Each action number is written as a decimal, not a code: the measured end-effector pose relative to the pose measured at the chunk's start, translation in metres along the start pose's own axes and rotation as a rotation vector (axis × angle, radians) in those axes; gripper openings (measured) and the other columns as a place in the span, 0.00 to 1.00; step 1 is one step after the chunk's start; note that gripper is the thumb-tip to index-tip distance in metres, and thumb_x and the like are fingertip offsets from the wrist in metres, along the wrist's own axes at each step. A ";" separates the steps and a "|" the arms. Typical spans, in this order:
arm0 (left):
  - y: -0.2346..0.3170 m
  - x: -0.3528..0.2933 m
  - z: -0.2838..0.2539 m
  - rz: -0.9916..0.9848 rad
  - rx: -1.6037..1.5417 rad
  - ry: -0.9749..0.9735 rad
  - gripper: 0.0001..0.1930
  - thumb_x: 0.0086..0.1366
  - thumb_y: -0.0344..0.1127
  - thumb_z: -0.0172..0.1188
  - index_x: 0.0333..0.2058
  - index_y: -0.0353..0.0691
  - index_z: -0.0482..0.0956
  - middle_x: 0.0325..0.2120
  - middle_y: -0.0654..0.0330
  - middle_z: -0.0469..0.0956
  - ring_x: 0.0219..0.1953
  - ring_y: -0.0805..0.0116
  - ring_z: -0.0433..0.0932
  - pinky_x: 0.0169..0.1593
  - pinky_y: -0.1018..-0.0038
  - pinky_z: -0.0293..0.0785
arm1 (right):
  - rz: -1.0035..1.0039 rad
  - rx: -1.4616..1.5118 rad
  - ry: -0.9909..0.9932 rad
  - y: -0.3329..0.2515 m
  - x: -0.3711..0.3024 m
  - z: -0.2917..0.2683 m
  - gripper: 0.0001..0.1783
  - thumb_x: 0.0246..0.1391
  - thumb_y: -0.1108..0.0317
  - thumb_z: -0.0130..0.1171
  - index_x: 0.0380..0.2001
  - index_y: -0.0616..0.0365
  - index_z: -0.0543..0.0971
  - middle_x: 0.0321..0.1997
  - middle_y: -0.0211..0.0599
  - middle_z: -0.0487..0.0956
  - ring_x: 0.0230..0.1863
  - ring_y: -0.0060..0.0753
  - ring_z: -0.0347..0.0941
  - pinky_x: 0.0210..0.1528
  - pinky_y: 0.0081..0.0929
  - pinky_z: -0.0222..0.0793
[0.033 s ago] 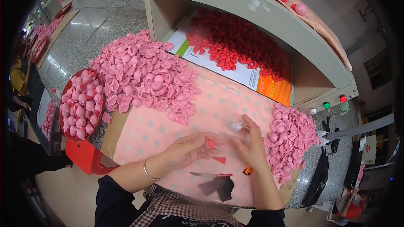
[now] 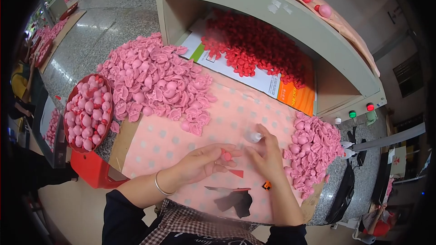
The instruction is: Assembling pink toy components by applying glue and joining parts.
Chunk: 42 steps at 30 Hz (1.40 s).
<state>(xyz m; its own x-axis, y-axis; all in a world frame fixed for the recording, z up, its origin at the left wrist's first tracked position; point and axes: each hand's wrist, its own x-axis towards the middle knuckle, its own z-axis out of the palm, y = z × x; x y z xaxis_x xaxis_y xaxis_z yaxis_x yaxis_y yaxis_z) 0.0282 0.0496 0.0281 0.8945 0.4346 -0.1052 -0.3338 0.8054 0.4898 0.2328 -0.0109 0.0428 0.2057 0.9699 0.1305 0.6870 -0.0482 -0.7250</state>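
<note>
Pinched between the thumb and fingers of my left hand (image 2: 202, 162) is a small red rounded piece (image 2: 226, 155). To its right, my right hand (image 2: 269, 154) grips a small translucent white squeeze bottle (image 2: 252, 136) between thumb and fingers, its white tip toward the fingers. The hands are apart, above a pink cloth (image 2: 168, 149) with pale dots. A large heap of pink petal-shaped pieces (image 2: 154, 81) lies to the far left, and a smaller heap of pink pieces (image 2: 313, 149) lies beside my right hand.
Red flower-shaped pieces (image 2: 254, 45) fill the grey-green box (image 2: 272, 11) at the back. A red basket (image 2: 66, 129) at left holds pink and red rounded pieces. Near me lie a black item (image 2: 236, 203), a red scrap (image 2: 237, 172) and an orange-black tag (image 2: 267, 185).
My right hand has shifted very slightly to the left. My left hand with the red piece stays in place.
</note>
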 end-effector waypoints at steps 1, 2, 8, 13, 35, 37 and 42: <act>0.001 -0.002 0.000 0.005 -0.004 0.017 0.20 0.65 0.40 0.41 0.53 0.38 0.59 0.51 0.50 0.62 0.44 0.70 0.70 0.44 0.76 0.66 | 0.014 -0.025 -0.044 0.004 0.004 0.012 0.26 0.45 0.75 0.55 0.50 0.61 0.64 0.45 0.40 0.68 0.46 0.32 0.68 0.47 0.25 0.64; 0.002 -0.004 0.001 0.008 -0.002 0.019 0.20 0.65 0.40 0.41 0.53 0.38 0.59 0.51 0.50 0.62 0.44 0.70 0.70 0.44 0.76 0.66 | 0.011 -0.023 -0.045 0.012 0.005 0.017 0.26 0.45 0.75 0.55 0.50 0.61 0.64 0.45 0.40 0.68 0.46 0.32 0.68 0.47 0.25 0.64; 0.012 -0.009 0.001 0.008 0.021 -0.047 0.20 0.65 0.37 0.41 0.55 0.39 0.57 0.52 0.48 0.60 0.47 0.65 0.68 0.47 0.74 0.66 | 0.139 0.654 0.159 -0.007 -0.005 -0.003 0.21 0.54 0.70 0.46 0.51 0.65 0.61 0.35 0.39 0.73 0.35 0.33 0.73 0.37 0.22 0.70; 0.010 -0.009 -0.002 0.045 -0.044 -0.072 0.21 0.64 0.37 0.42 0.55 0.38 0.56 0.51 0.49 0.62 0.46 0.63 0.69 0.45 0.75 0.68 | 0.125 0.766 0.092 -0.044 -0.032 -0.049 0.23 0.53 0.64 0.48 0.48 0.67 0.62 0.34 0.44 0.72 0.23 0.26 0.70 0.25 0.22 0.69; -0.010 0.002 0.009 0.044 -0.029 -0.060 0.22 0.64 0.41 0.42 0.53 0.36 0.59 0.46 0.53 0.68 0.45 0.62 0.69 0.44 0.72 0.66 | -0.338 0.108 0.380 -0.032 -0.060 -0.006 0.15 0.51 0.64 0.48 0.36 0.64 0.64 0.32 0.39 0.59 0.21 0.25 0.67 0.17 0.16 0.65; -0.009 0.005 0.007 0.036 -0.005 -0.054 0.21 0.64 0.41 0.41 0.53 0.36 0.59 0.46 0.53 0.68 0.45 0.62 0.69 0.44 0.72 0.67 | -0.338 0.086 0.392 -0.030 -0.058 -0.004 0.15 0.51 0.63 0.49 0.35 0.64 0.64 0.32 0.39 0.59 0.23 0.25 0.66 0.17 0.16 0.65; -0.007 0.009 0.006 0.037 -0.012 -0.066 0.21 0.65 0.40 0.41 0.53 0.36 0.59 0.45 0.53 0.68 0.45 0.61 0.70 0.44 0.73 0.67 | -0.341 0.040 0.427 -0.031 -0.054 0.000 0.14 0.48 0.62 0.51 0.32 0.62 0.67 0.30 0.39 0.61 0.29 0.27 0.60 0.23 0.19 0.62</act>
<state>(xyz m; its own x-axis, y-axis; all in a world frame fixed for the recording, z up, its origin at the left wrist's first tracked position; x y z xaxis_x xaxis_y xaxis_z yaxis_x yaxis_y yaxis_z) 0.0399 0.0455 0.0292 0.8989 0.4371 -0.0301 -0.3702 0.7944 0.4815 0.2004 -0.0613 0.0580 0.2465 0.7451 0.6197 0.7391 0.2691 -0.6175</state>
